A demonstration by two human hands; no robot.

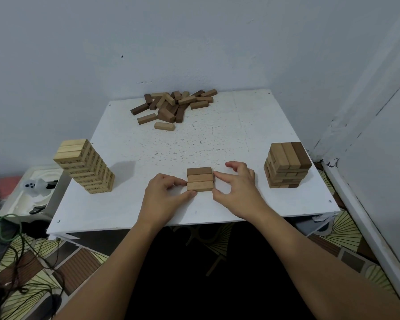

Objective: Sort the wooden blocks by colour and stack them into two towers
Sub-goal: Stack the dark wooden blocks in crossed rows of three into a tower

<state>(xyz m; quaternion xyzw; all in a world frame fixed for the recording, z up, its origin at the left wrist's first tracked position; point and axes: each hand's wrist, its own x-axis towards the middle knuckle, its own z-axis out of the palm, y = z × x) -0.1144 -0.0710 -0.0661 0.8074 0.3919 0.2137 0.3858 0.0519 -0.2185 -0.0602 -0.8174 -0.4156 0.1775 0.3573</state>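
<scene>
Squaring up a row [200,179] of three brown blocks near the table's [252,116] near edge, the left hand [164,192] pinches the row's left end with thumb and curled fingers, while the right hand [238,188] touches its right end, fingers spread and loosely bent. The blocks look light, stiff and smooth, so squeezing both ends should lift the row whole. A pale tower [84,166] stands left, a brown tower [287,165] right, a loose pile [171,106] far.
</scene>
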